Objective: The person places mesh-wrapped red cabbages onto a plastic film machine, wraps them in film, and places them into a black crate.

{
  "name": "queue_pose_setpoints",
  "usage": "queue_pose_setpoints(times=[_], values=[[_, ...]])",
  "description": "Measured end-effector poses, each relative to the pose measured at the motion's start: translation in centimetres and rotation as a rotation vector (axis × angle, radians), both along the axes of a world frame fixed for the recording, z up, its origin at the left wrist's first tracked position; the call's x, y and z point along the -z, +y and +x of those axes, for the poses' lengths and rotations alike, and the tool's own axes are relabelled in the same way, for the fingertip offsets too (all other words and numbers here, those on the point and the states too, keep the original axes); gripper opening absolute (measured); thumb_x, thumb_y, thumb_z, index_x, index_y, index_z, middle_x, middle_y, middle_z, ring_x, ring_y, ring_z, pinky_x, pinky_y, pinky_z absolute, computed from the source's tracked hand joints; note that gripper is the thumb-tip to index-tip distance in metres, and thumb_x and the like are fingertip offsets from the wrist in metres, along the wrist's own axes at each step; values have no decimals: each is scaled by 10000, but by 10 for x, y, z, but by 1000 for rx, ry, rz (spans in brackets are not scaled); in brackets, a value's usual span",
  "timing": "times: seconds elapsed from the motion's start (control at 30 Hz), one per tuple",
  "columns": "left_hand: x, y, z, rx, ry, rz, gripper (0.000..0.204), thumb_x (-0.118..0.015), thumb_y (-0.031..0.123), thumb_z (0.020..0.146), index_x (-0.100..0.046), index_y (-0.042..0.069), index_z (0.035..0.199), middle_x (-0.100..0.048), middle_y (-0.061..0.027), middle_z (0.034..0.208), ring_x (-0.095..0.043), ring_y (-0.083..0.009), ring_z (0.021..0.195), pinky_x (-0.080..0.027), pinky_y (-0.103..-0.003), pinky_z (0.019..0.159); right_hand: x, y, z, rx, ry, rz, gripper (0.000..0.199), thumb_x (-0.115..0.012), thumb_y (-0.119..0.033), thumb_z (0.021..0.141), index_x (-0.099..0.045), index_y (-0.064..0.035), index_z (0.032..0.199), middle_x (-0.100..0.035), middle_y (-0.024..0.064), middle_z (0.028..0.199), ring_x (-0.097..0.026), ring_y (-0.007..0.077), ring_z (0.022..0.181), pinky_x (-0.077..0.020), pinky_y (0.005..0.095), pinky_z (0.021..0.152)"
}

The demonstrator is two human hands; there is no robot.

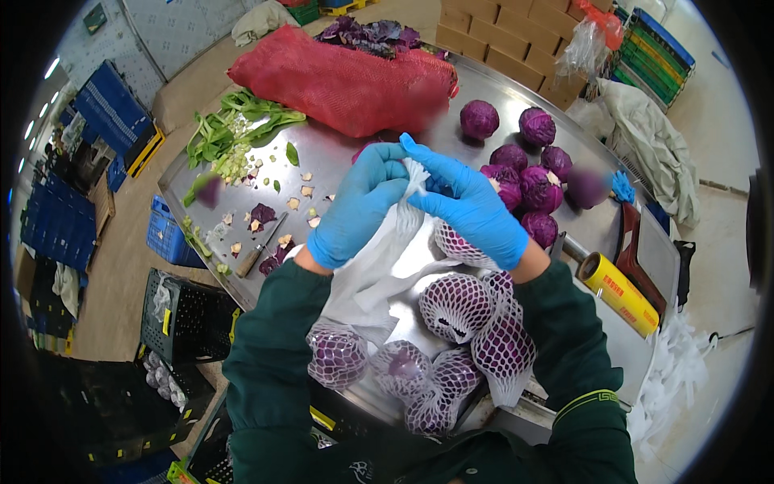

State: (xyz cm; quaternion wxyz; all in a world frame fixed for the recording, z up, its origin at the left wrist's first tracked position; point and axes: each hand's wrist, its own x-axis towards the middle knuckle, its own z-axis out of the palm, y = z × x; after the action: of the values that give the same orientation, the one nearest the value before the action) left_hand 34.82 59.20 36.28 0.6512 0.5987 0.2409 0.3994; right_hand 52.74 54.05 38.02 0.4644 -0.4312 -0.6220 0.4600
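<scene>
Both my hands wear blue gloves and meet over the middle of the steel table. A white foam net sleeve [411, 194] hangs bunched between them. My right hand [472, 206] pinches its upper end between thumb and fingers. My left hand [359, 206] is closed, its curled fingers against the sleeve's other side. Below lie more flat white net sleeves [363, 278]. Several red cabbages in white netting, one of them a netted cabbage [455, 306], rest close to my body. Bare red cabbages [538, 189] sit together beyond my right hand.
A red mesh sack [347, 81] lies across the table's far side. Green leaves [242, 125], trimmed stem pieces and a wooden-handled knife [260, 248] are at left. A yellow film roll [619, 294] sits at the right edge. Dark crates [189, 315] stand lower left; cardboard boxes [504, 36] are stacked behind.
</scene>
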Motion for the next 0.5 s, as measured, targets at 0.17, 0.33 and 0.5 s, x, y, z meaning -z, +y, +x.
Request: queue_pose_setpoints(times=[0.17, 0.33, 0.5], values=[[-15, -21, -7, 16, -31, 60, 861, -578, 41, 863, -20, 104, 1515, -567, -36, 990, -537, -82, 891, -424, -245, 866, 4, -8, -15, -8, 255, -32, 331, -637, -81, 882, -593, -22, 1204, -626, 35, 1068, -556, 84, 896, -465, 239, 837], [-29, -37, -4, 90, -469, -286, 751, -554, 11, 873, -164, 114, 1508, -593, -50, 1077, -553, -92, 926, -425, -263, 894, 1, -13, -25, 264, -149, 292, 275, -627, -76, 886, -649, -78, 1160, -598, 54, 878, -569, 125, 812, -467, 260, 756], [5, -20, -26, -73, -67, -322, 286, -576, 130, 927, -573, 54, 1203, -644, -50, 1025, -600, -132, 927, -466, -259, 879, 3, 8, -35, 336, -261, 725, 193, -617, -94, 900, -648, -60, 1088, -608, 65, 851, -594, 169, 789, -478, 269, 745]])
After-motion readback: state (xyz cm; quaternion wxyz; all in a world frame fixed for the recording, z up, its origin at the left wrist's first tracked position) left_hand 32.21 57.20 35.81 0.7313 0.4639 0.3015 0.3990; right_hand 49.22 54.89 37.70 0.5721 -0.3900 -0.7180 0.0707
